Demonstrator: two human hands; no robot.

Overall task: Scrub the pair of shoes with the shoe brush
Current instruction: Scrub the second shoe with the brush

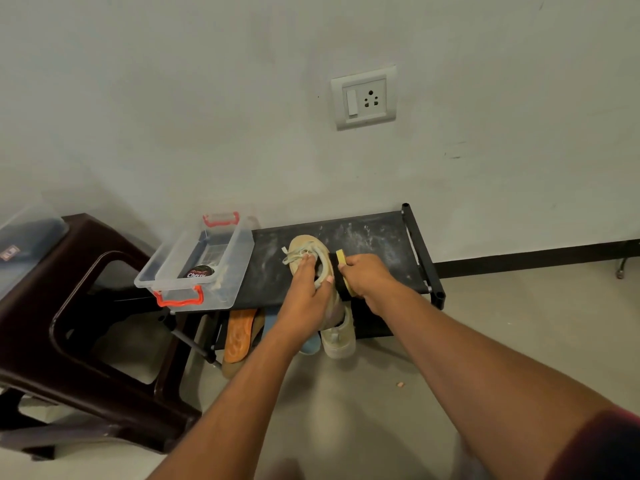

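The shoe (308, 245) being cleaned lies on the top shelf (374, 233) of a low black shoe rack, toe pointing to the wall. The left hand (304, 289) grips it from above, fingers pressed over the laces and thumb hooked round the heel opening. This hold probably pins the shoe so that it does not slide under brush strokes.

The right hand (367, 277) is curled round the shoe brush (341, 256). The brush lies along the shoe's right flank, bristle side against the upper. Judged from this contact, the side-scrubbing step is in hand.

Materials:
- Shoe: pale beige fabric upper, soft and scuffed, with flat laces of the same tone.
- Brush: long narrow block, yellow back, dark bristles.
- Shelf: taut dark sheet on a tube frame, dusted with whitish powder.

The second shoe (337, 336), of matching beige, stands toe-down on the lower level, just below the hands. It appears still to be done. An orange-soled shoe (239, 334) sits to its left.

A clear plastic box (242, 251) with red clip handles rests on the shelf's left end and holds a round polish tin (200, 271). A glossy brown plastic stool (86, 306) stands beside the rack.
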